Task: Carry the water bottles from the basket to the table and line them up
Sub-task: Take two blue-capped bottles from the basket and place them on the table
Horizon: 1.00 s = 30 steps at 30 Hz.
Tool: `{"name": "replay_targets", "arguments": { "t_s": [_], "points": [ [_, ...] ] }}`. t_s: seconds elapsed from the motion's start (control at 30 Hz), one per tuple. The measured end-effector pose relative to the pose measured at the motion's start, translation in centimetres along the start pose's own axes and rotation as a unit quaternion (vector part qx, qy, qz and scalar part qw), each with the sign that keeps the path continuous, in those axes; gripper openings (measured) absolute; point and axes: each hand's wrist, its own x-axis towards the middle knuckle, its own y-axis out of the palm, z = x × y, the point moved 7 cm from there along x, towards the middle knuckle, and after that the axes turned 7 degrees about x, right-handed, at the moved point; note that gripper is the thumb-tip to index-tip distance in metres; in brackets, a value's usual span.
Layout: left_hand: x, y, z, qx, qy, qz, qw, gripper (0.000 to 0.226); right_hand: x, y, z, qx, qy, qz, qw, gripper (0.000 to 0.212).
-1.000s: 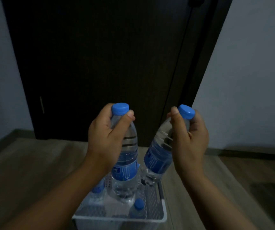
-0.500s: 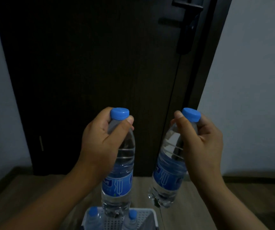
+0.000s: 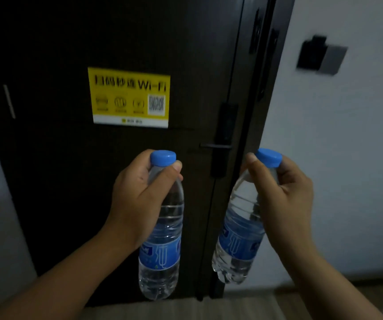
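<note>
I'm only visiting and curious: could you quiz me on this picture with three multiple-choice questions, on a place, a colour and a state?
1. Where is the yellow Wi-Fi sign?
A) on the dark door
B) on the floor
C) on the right wall

2. What colour are the bottle caps?
A) red
B) blue
C) white

3. What is the left hand doing?
A) hanging idle
B) pressing the door handle
C) gripping a water bottle

Answers: 1 A, it sticks to the door panel. 2 B, both show blue. 3 C, its fingers curl round the neck.
</note>
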Motion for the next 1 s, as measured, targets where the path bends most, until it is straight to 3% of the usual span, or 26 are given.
{"name": "replay_targets", "arguments": {
  "t_s": [0.2,0.43,0.57,0.87,1.0],
  "points": [
    [9.9,-2.4,-17.4,-0.03,0.046,0.01,0.998,0.029,11.3,-1.5,17.5,-0.011,-0.029,-0.01,0.999,0.029],
    [16.2,-2.5,-33.5,-0.111,0.059,0.121,0.985,0.03,17.1,-4.4,33.8,-0.037,-0.035,-0.004,0.999,0.026],
    [16.6,-0.7,-39.3,-0.184,0.07,0.157,0.968,0.023,17.3,-7.5,39.6,-0.038,-0.049,-0.036,0.997,0.025],
    [12.1,7.1,-48.9,-0.317,0.104,0.222,0.916,0.036,14.6,-17.2,48.9,-0.093,-0.083,-0.074,0.989,0.029],
    [9.8,12.5,-52.4,-0.353,0.119,0.266,0.889,0.023,12.6,-22.2,52.2,-0.14,-0.097,-0.119,0.978,0.023]
  ]
}}
